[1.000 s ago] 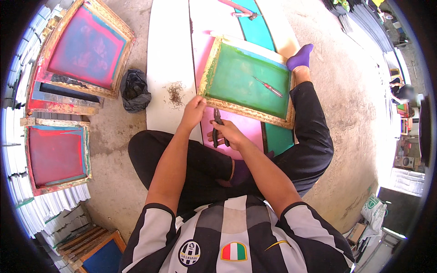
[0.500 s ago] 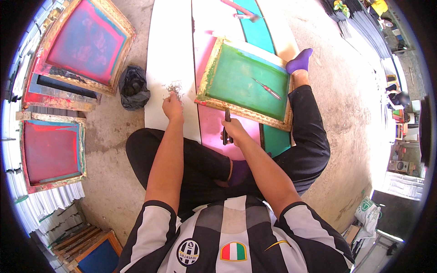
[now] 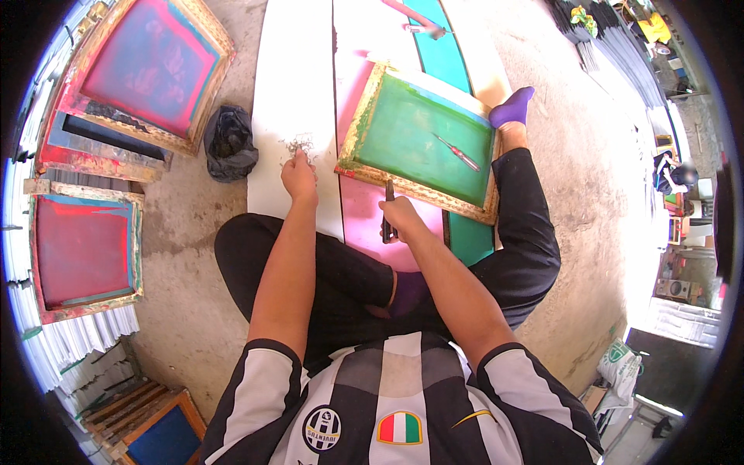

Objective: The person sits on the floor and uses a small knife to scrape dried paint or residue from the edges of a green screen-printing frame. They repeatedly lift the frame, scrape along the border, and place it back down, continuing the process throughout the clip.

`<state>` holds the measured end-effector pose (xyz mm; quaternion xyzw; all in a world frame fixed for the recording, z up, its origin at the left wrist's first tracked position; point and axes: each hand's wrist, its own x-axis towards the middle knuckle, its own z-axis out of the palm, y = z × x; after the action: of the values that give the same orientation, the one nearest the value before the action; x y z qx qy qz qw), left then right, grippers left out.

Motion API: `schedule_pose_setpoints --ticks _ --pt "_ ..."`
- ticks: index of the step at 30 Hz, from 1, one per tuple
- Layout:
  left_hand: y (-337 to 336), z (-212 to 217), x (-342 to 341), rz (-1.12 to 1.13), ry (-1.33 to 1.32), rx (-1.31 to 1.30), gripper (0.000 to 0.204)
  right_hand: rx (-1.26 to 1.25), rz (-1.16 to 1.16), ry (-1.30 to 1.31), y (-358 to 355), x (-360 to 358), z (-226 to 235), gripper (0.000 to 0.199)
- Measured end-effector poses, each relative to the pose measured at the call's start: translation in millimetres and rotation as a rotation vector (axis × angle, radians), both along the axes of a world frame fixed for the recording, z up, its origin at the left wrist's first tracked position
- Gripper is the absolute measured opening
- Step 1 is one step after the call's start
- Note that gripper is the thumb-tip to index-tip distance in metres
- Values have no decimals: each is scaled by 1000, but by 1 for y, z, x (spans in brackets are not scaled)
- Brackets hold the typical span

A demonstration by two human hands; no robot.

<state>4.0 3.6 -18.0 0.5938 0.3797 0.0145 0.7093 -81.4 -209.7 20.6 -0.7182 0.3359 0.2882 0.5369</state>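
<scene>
My left hand [image 3: 299,178] is at the near edge of a small heap of thin metal bits [image 3: 301,144], which look like staples, on a white board [image 3: 291,70]. Its fingers are drawn together, and whatever is between them is too small to make out. Black pliers [image 3: 389,191] point away from me in my right hand [image 3: 400,217], whose fingers wrap the handles. Just beyond the pliers lies a wooden screen-printing frame [image 3: 418,188] with green mesh [image 3: 411,124]. A screwdriver [image 3: 458,153] with a red-and-clear handle rests on the mesh.
A crumpled black plastic bag [image 3: 231,147] sits left of the board. Further left stand more printing frames, one with red mesh [image 3: 85,248]. A pinkish-handled hammer [image 3: 415,15] lies at the far end. My purple-socked foot [image 3: 511,107] is beside the green frame.
The left hand has shifted slightly at the heap, and the bits look more bunched together. The right hand still grips the pliers in nearly the same place. The view has tilted a little.
</scene>
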Motion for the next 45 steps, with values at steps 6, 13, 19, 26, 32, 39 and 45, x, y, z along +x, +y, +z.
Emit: schedule_pose_setpoints --ticks 6,13,19,26,32,39,45 --pt "-2 2 1 15 -17 -39 36 -35 -3 1 2 4 8 21" --pt "0 -1 2 9 -15 -34 35 -46 14 22 4 2 12 21" --pt "-3 4 1 -4 7 -36 36 -73 32 4 1 1 4 23" --pt "-3 4 1 -24 -2 -28 37 -124 95 -20 1 3 2 24" --pt "-4 3 2 -35 21 -10 38 -126 83 -6 4 5 13 26" --pt "-5 4 1 -43 19 -39 38 -155 123 -10 -2 7 3 27" --pt "-3 2 2 -37 17 -19 38 -184 169 68 4 9 14 25"
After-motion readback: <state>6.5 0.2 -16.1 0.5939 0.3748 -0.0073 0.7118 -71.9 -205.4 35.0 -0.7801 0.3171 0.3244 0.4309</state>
